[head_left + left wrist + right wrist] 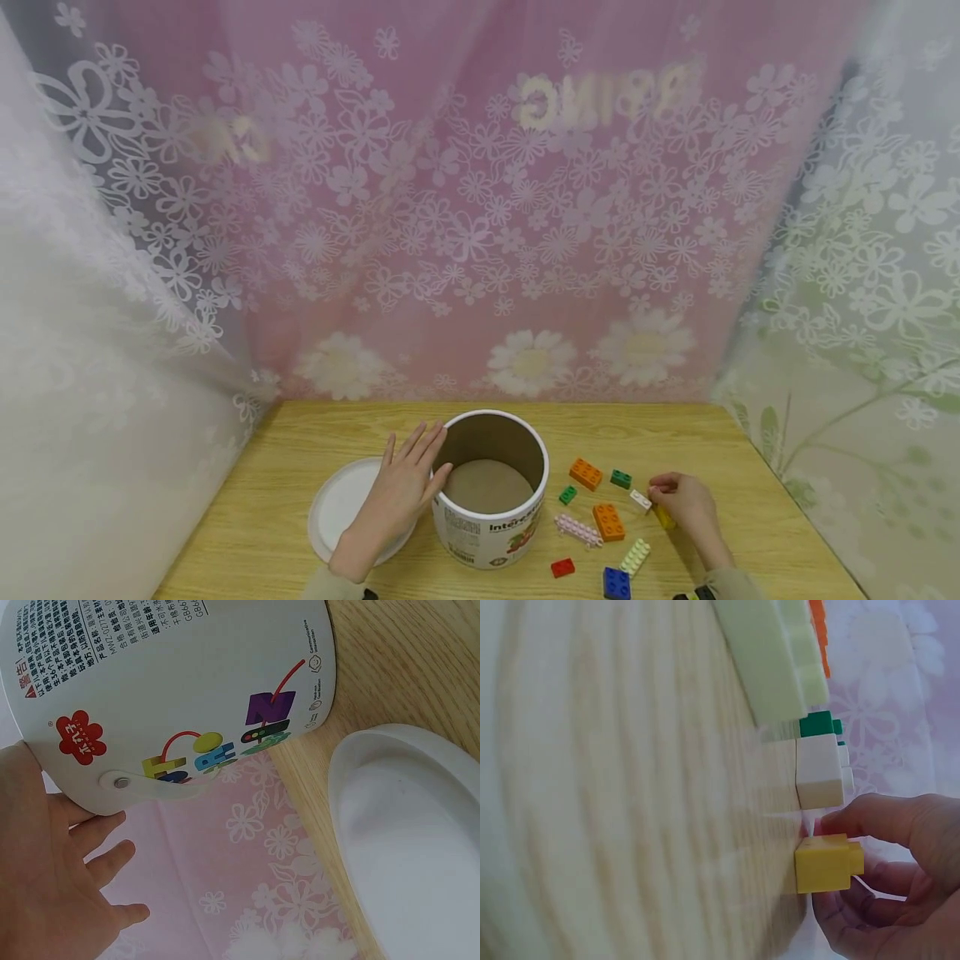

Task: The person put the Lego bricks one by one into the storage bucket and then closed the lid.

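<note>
A white paper bucket with printed sides stands upright on the wooden table, its top uncovered and its brown inside visible. My left hand rests against its left rim with the fingers spread and fairly straight; the left wrist view shows the bucket's wall beside that hand. To the right, my right hand pinches a yellow toy brick low at the tabletop, thumb and fingers on either side of it. A white brick lies just left of those fingers.
Between bucket and right hand lie two orange bricks, two green ones, a pink brick, a pale green brick, a red one and a blue one. A white lid lies left, partly under the left arm.
</note>
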Demonstrator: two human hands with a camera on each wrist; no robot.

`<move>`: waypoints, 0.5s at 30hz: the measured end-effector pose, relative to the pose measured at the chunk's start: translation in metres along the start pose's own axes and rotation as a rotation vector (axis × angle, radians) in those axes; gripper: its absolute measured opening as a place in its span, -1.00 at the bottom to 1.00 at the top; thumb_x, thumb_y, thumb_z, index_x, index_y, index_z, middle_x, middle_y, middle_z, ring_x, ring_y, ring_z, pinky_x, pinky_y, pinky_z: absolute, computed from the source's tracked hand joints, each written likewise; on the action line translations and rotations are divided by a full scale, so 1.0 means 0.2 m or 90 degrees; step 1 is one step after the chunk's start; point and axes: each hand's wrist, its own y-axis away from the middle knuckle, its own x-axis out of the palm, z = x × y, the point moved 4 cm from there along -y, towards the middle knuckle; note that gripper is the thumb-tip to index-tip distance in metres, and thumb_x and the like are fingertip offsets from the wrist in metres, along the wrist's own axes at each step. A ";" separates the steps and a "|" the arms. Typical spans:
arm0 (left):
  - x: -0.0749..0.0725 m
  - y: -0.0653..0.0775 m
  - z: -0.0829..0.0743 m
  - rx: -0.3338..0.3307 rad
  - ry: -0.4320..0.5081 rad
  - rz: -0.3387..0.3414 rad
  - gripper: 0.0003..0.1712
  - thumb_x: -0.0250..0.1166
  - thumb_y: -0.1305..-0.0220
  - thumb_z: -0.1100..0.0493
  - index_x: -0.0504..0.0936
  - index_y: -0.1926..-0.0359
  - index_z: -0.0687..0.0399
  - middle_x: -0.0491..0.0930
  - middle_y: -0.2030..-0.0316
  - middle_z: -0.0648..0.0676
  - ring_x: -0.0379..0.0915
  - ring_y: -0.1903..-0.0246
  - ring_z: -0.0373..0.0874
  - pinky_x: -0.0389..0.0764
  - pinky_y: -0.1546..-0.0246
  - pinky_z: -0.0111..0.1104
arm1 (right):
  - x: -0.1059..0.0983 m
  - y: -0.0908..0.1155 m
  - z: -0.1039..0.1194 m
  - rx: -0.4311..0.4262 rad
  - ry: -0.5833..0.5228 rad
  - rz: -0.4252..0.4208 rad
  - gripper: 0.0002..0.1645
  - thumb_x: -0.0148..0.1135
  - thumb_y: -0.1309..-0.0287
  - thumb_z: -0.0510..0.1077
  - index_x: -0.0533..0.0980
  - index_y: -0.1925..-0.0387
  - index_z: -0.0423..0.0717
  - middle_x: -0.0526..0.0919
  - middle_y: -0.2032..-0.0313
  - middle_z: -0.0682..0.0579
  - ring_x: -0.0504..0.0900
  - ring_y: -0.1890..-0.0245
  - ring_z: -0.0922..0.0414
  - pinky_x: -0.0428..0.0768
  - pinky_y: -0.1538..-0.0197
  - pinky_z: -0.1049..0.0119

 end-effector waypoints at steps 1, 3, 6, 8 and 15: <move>0.00 0.00 0.00 -0.001 0.000 0.001 -0.31 0.02 -0.58 -0.14 0.27 -0.53 0.13 0.21 -0.52 0.08 0.06 -0.52 0.11 -0.09 -0.49 0.27 | 0.00 0.00 0.00 -0.003 -0.001 -0.004 -0.78 0.35 -0.18 -0.23 0.68 0.21 -0.35 0.72 0.41 0.01 0.62 0.42 0.17 0.53 0.34 0.27; 0.00 0.00 0.00 -0.002 -0.006 0.001 -0.31 0.00 -0.58 -0.15 0.27 -0.53 0.12 0.22 -0.52 0.07 0.06 -0.52 0.10 -0.08 -0.48 0.27 | -0.01 0.01 0.02 -0.011 -0.007 -0.011 -0.75 0.35 -0.17 -0.23 0.68 0.19 -0.36 0.72 0.40 0.00 0.62 0.42 0.17 0.53 0.36 0.28; 0.00 0.00 0.00 -0.004 -0.008 0.004 -0.31 -0.01 -0.59 -0.16 0.27 -0.53 0.11 0.20 -0.53 0.05 0.05 -0.52 0.09 -0.07 -0.49 0.26 | -0.03 0.02 0.05 -0.028 -0.011 -0.023 -0.73 0.33 -0.19 -0.22 0.68 0.16 -0.37 0.72 0.38 -0.03 0.64 0.42 0.13 0.55 0.39 0.28; 0.00 0.00 0.00 -0.006 -0.008 0.007 -0.31 -0.01 -0.58 -0.16 0.26 -0.54 0.10 0.18 -0.53 0.03 0.05 -0.53 0.08 -0.07 -0.49 0.25 | -0.04 0.02 0.09 -0.041 -0.004 -0.031 -0.72 0.32 -0.21 -0.21 0.68 0.14 -0.36 0.72 0.37 -0.04 0.65 0.42 0.11 0.55 0.41 0.28; 0.01 0.00 0.01 -0.002 -0.008 0.006 -0.30 -0.01 -0.58 -0.17 0.26 -0.54 0.10 0.17 -0.54 0.02 0.04 -0.53 0.06 -0.07 -0.50 0.22 | -0.09 0.04 0.23 -0.091 0.012 -0.039 -0.71 0.33 -0.24 -0.19 0.69 0.08 -0.31 0.74 0.31 -0.08 0.68 0.37 0.05 0.60 0.40 0.23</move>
